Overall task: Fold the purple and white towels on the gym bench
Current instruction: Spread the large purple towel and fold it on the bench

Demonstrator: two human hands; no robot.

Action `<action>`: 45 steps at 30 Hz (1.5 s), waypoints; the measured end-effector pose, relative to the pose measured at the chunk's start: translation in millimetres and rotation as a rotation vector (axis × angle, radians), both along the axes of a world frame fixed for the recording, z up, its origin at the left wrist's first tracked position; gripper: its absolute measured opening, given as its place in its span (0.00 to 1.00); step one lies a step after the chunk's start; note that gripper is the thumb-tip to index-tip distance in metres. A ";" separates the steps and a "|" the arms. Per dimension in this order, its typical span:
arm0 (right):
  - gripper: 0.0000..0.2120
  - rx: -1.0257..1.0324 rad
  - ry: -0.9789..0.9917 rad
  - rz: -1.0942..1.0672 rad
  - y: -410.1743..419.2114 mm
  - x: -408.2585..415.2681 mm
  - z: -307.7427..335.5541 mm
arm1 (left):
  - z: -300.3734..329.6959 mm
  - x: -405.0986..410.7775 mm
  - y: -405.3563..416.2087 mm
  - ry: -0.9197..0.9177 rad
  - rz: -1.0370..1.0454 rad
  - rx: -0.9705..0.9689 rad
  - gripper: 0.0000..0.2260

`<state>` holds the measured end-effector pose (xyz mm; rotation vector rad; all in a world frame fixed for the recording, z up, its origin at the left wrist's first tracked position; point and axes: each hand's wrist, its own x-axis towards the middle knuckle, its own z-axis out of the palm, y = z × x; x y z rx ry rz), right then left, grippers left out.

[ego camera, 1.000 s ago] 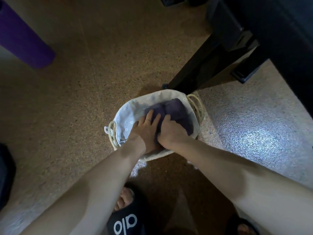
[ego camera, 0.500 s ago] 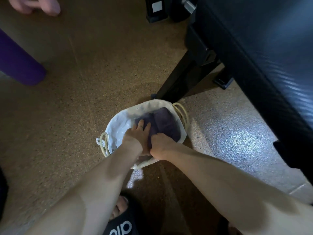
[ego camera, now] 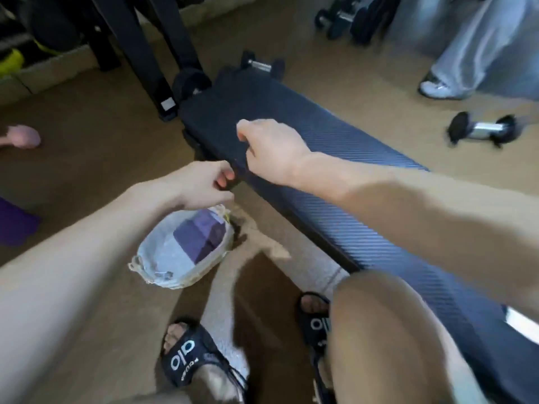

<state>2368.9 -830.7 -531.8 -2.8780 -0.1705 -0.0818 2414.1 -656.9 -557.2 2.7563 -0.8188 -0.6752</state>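
My left hand [ego camera: 201,185] and my right hand [ego camera: 274,150] are up at the near end of the black gym bench [ego camera: 350,170], both with fingers curled. They seem to pinch the edge of a dark purple towel [ego camera: 210,123] lying over that end of the pad; it blends with the bench and the frame is blurred. Below my left forearm, the white-lined basket [ego camera: 151,252] sits on the floor with a folded purple towel [ego camera: 198,237] inside. No white towel is distinguishable.
Black rack legs [ego camera: 145,53] stand beyond the bench end. Dumbbells lie on the floor at the right [ego camera: 481,129] and behind the bench [ego camera: 262,65]; a pink one [ego camera: 20,137] and a purple roll [ego camera: 14,223] are at the left. Another person's legs [ego camera: 466,53] stand at the far right.
Both hands have come up out of the basket and moved to the bench end. My view has lifted from the basket to the bench.
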 end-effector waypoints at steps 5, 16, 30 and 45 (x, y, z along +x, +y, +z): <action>0.15 -0.006 0.119 -0.308 -128.6 -98.2 47.7 | 55.3 -97.0 -110.4 -0.032 -0.206 -0.230 0.15; 0.31 -0.106 0.731 -0.587 -271.8 -324.2 49.9 | 52.5 -276.6 -280.7 0.050 -0.635 -0.158 0.24; 0.09 0.865 0.117 -0.671 -251.4 -332.4 66.0 | 53.1 -285.9 -290.1 -0.020 -0.387 -0.630 0.23; 0.14 0.731 0.014 -0.636 -210.5 -268.1 58.9 | 83.5 -189.2 -221.1 -0.311 -0.062 -0.481 0.20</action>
